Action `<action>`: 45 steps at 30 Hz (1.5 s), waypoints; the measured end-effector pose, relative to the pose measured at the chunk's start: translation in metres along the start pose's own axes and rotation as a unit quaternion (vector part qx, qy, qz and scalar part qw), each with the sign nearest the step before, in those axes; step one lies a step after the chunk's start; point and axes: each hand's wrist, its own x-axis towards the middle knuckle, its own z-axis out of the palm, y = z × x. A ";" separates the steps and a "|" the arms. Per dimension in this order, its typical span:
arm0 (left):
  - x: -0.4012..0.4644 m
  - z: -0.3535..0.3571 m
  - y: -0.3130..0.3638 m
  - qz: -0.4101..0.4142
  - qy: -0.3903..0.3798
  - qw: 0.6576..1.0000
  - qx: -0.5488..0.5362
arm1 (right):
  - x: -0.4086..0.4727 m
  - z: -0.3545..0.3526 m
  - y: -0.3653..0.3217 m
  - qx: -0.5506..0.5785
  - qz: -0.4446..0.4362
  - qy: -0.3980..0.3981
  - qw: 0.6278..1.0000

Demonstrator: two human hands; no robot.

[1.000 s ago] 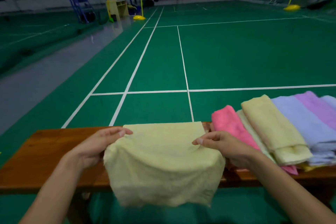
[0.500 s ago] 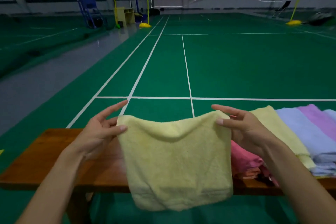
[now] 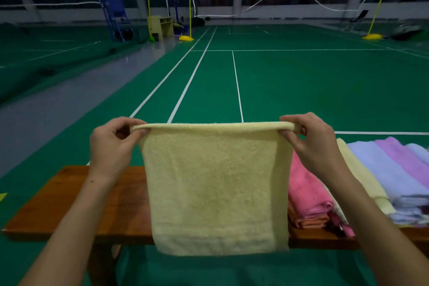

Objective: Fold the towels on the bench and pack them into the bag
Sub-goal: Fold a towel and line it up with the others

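Observation:
A pale yellow towel (image 3: 216, 183) hangs flat in the air above the wooden bench (image 3: 69, 202), its top edge stretched straight. My left hand (image 3: 111, 144) pinches the towel's upper left corner. My right hand (image 3: 311, 144) pinches the upper right corner. The towel's lower edge drops below the bench's front edge. To the right on the bench lies a row of folded towels: pink (image 3: 306, 190), pale yellow (image 3: 362, 174), light blue (image 3: 390, 174) and lilac (image 3: 408, 160). No bag is in view.
The bench's left part shows bare wood. Behind it spreads a green court floor (image 3: 290, 86) with white lines. Far off stand a net on yellow posts (image 3: 190, 16), a small yellow cabinet (image 3: 161, 25) and a blue umpire chair (image 3: 116, 18).
Both hands have lifted the yellow towel off the bench and pulled its top edge taut, so it now hangs flat instead of slumped. The view has tilted upward.

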 end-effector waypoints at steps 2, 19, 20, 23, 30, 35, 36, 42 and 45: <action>0.007 0.002 0.004 -0.006 0.012 1.000 -0.006 | 0.004 -0.004 -0.006 0.002 -0.007 0.022 1.000; 0.002 -0.045 0.070 -0.084 -0.014 0.967 -0.240 | -0.005 -0.059 -0.061 0.368 0.162 -0.081 0.912; 0.003 -0.048 0.072 -0.092 -0.020 0.966 -0.242 | -0.004 -0.061 -0.062 0.383 0.170 -0.082 0.904; 0.005 -0.041 0.059 -0.113 -0.016 0.965 -0.236 | -0.005 -0.051 -0.056 0.392 0.187 -0.071 0.898; -0.007 0.041 -0.041 -0.172 -0.027 0.983 -0.061 | -0.009 0.053 0.032 0.092 0.193 -0.108 0.971; -0.006 0.091 -0.090 -0.279 0.001 0.954 -0.106 | -0.020 0.110 0.057 -0.081 0.174 -0.094 0.977; -0.006 0.099 -0.094 -0.291 0.008 0.950 -0.112 | -0.022 0.121 0.061 -0.030 0.195 -0.091 0.976; 0.000 0.136 -0.129 -0.315 0.005 0.946 -0.072 | -0.031 0.175 0.078 0.095 0.304 -0.120 0.940; -0.001 0.148 -0.133 -0.301 -0.014 0.953 -0.013 | -0.030 0.183 0.082 0.049 0.297 -0.150 0.942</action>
